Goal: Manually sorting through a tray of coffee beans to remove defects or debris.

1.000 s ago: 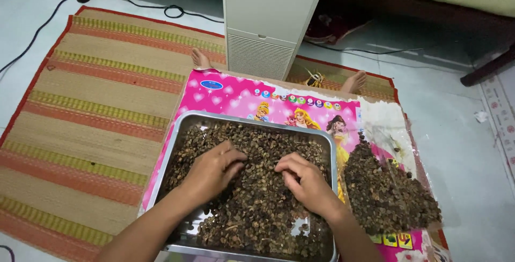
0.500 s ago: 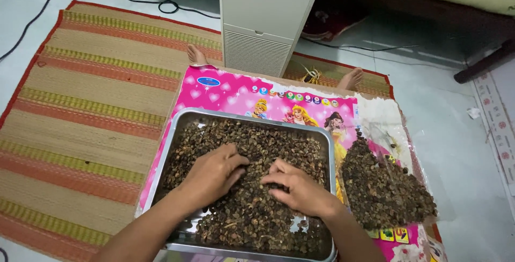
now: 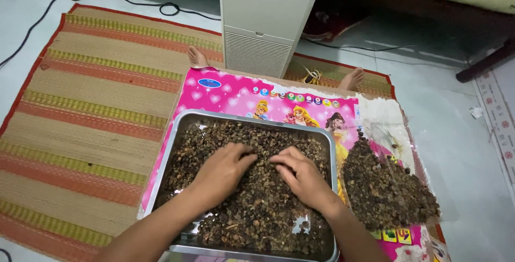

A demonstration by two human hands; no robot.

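While both hands rest palm-down in the tray (image 3: pixel 177 149), the left hand (image 3: pixel 222 170) lies loosely curled on the pods (image 3: pixel 257 208) at the tray's middle, fingers bent into them — whether it grips any I cannot tell. The right hand (image 3: pixel 301 175) sits just beside it, fingers spread flat over the pods, its fingertips close to the left's. Dry brown pods fill the steel tray almost edge to edge, with bare metal showing at the near edge. It stands on a pink sheet (image 3: pixel 225 93) laid over a striped mat (image 3: pixel 91 96) on the floor. A second pile (image 3: pixel 383 187) lies on the sheet's right side, just beside the tray. Beyond the sheet's far edge stands a white unit (image 3: pixel 263 20), a bare foot (image 3: pixel 197 57) on either side.
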